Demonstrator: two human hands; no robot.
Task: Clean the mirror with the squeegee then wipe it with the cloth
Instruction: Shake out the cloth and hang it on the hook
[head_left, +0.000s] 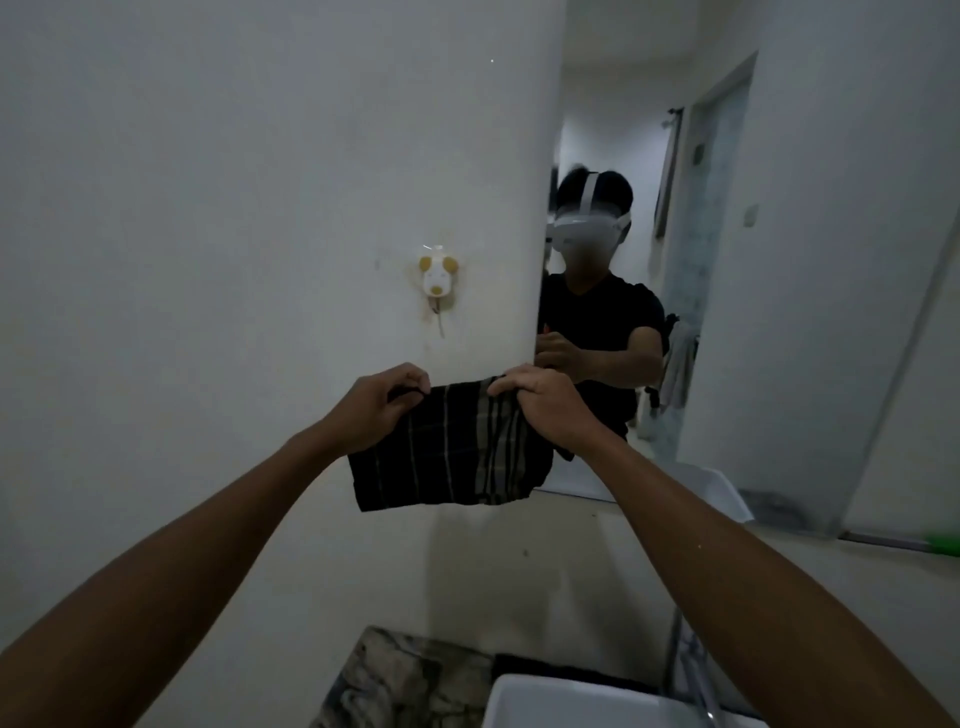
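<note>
A dark plaid cloth (449, 452) hangs spread between both my hands, in front of the white wall and the mirror's left edge. My left hand (382, 402) pinches its upper left corner. Gripping the upper right corner is my right hand (545, 402). The mirror (779, 260) fills the right half of the view and reflects a person in a black shirt with a headset. A green object (943, 544) shows at the mirror's lower right edge; I cannot tell whether it is the squeegee.
A dog-shaped wall hook (439, 278) is stuck on the white wall above the cloth. Below are a white sink (571, 701), a marbled counter (395, 680) and a chrome tap (696, 675). The mirror reflects a doorway and hanging clothes.
</note>
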